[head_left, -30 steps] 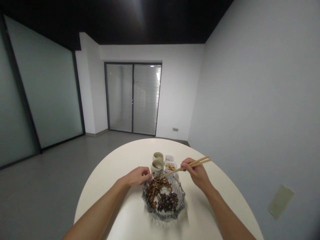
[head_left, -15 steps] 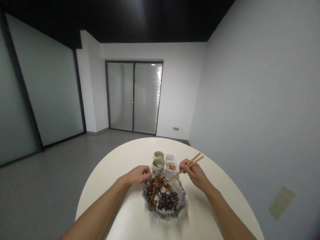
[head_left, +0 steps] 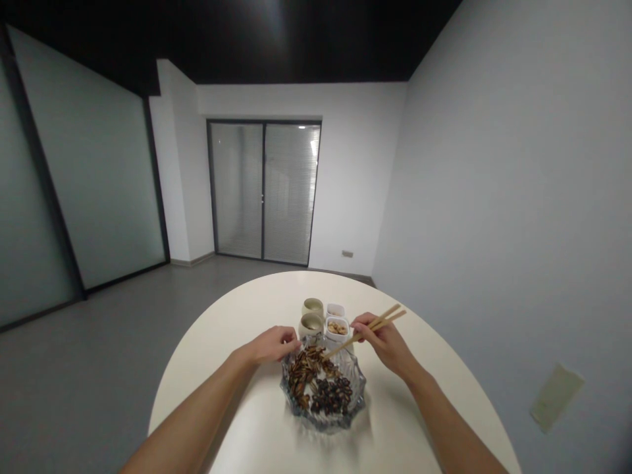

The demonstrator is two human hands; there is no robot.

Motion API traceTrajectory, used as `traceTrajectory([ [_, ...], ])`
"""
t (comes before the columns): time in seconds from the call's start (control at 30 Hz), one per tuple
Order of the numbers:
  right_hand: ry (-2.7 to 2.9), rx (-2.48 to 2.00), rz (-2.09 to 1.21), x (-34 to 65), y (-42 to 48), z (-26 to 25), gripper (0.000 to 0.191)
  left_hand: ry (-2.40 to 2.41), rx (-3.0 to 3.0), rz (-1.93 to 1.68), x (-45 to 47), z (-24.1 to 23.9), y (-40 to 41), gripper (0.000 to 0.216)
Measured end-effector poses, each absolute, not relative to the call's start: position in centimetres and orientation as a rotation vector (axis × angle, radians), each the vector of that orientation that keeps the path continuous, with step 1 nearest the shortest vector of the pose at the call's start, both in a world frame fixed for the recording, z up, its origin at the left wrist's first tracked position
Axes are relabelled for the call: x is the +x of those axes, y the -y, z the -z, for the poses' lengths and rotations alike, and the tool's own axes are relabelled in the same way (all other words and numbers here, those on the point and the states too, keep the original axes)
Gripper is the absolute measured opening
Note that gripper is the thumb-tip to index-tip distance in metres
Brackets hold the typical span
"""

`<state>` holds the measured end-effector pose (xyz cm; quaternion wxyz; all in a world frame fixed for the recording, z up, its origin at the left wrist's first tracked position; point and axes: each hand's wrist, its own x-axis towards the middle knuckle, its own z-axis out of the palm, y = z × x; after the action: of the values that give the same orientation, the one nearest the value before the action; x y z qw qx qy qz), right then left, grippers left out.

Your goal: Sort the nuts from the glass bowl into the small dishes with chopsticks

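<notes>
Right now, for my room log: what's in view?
Round cream table: 1, cream, foreground.
Cut-glass bowl: 1, clear, on table.
Brown seed-like pieces: one pile, brown, left in bowl.
Dark pieces: one pile, near-black, right in bowl.
Ceramic cups: 2, pale, beyond bowl.
Square dishes: 2, white, beside cups.
Tan nuts: several, tan, nearer dish.
Glazed double door: 1, dark-framed, far wall.
Wooden chopsticks: 1 pair, tan, tips over bowl.
Left hand: 1, above bowl rim.
Right hand: 1, holding chopsticks.

The right hand (head_left: 382, 342) is gripping wooden chopsticks (head_left: 365, 331), their tips reaching over a cut-glass bowl (head_left: 323, 422) of dark and brown pieces (head_left: 316, 388). The left hand (head_left: 271, 345) is curling beside its rim, near 2 ceramic cups (head_left: 311, 324) and 2 white dishes (head_left: 337, 328) on a round table (head_left: 222, 329).
</notes>
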<state>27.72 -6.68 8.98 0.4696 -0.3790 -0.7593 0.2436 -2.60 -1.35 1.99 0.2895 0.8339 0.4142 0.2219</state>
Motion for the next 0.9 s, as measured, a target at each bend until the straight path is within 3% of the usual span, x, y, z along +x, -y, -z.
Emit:
traceTrajectory([
  [0.9, 1.856, -0.958, -0.627, 27.9, 6.5, -8.6, 0.025, -1.088, 2.247, -0.617, -2.5, -2.0, 1.3, 0.04],
])
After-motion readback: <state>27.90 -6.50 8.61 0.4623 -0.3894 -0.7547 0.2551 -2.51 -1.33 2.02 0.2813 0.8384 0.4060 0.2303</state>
